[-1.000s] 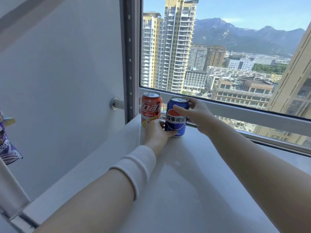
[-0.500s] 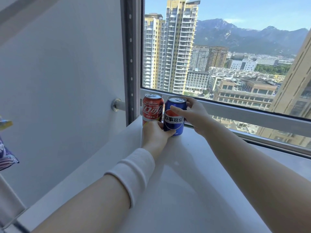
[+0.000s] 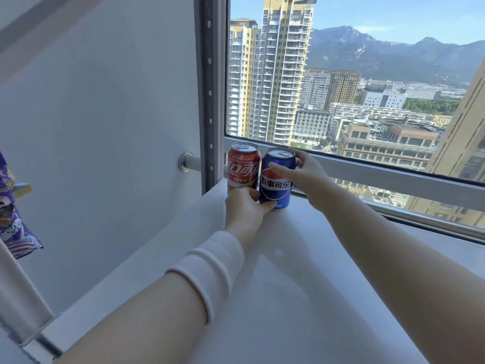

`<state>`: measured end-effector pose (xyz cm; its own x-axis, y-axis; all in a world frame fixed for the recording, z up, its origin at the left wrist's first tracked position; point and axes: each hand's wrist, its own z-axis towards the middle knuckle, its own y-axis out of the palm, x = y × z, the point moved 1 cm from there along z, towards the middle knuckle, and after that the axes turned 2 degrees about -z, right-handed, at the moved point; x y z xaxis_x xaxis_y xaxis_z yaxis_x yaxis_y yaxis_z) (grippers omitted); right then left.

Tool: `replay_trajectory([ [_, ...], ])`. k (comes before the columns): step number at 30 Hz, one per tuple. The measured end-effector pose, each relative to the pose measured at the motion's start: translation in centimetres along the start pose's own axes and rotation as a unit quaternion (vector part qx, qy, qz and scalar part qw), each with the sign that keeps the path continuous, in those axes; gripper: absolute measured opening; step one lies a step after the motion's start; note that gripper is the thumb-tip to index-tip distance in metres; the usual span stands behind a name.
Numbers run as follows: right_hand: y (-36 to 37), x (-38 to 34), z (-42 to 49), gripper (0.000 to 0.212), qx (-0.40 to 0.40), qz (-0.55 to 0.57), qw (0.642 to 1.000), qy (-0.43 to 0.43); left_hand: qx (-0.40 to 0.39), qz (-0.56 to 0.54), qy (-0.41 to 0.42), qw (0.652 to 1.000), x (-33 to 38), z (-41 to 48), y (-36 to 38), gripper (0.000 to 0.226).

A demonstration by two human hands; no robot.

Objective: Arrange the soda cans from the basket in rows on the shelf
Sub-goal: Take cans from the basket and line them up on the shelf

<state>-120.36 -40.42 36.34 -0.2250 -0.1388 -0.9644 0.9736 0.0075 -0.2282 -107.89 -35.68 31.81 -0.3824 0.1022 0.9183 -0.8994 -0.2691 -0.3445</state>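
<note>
A red cola can (image 3: 242,165) and a blue cola can (image 3: 277,185) stand upright side by side, touching, at the far end of the white shelf (image 3: 288,285) by the window frame. My right hand (image 3: 301,174) wraps the blue can from the right, thumb across its front and fingers at its rim. My left hand (image 3: 244,208) sits at the foot of both cans, its fingers closed against the base of the red can and its thumb along the bottom of the blue one. No basket is in view.
A white wall panel (image 3: 105,127) with a metal knob (image 3: 186,162) bounds the shelf on the left. The window frame (image 3: 210,88) and glass close the far side. A purple snack bag (image 3: 13,224) hangs at the left edge beside a grey pole (image 3: 18,298).
The blue can has shifted slightly left and back, ending tight against the red can. Both hands stay on the cans.
</note>
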Motion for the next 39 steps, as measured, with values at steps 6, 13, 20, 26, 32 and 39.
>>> replay_trajectory([
  [6,-0.6,-2.5,0.0,0.086,0.064,-0.125,0.987,-0.083,0.104,-0.058,0.000,0.993,-0.6,0.2,-2.4,0.032],
  [13,0.5,-4.8,0.3,0.080,-0.012,-0.295,0.953,-0.068,0.070,0.021,-0.016,0.997,-1.7,2.8,-3.5,0.078],
  [20,0.1,-2.5,0.1,0.081,0.011,-0.212,0.977,-0.037,0.069,0.009,-0.001,0.998,-1.3,4.2,-2.5,0.072],
  [26,0.0,-2.1,0.3,0.076,0.027,-0.199,0.978,-0.048,0.071,0.002,0.013,0.997,-1.7,4.8,-2.7,0.064],
  [32,0.1,-2.1,0.3,0.073,0.027,-0.186,0.981,-0.043,0.047,-0.001,0.025,0.999,-1.8,4.8,-3.2,0.061],
  [39,0.2,-2.1,0.2,0.072,0.027,-0.172,0.984,-0.045,0.034,-0.002,0.029,0.999,-1.6,4.4,-3.4,0.060],
])
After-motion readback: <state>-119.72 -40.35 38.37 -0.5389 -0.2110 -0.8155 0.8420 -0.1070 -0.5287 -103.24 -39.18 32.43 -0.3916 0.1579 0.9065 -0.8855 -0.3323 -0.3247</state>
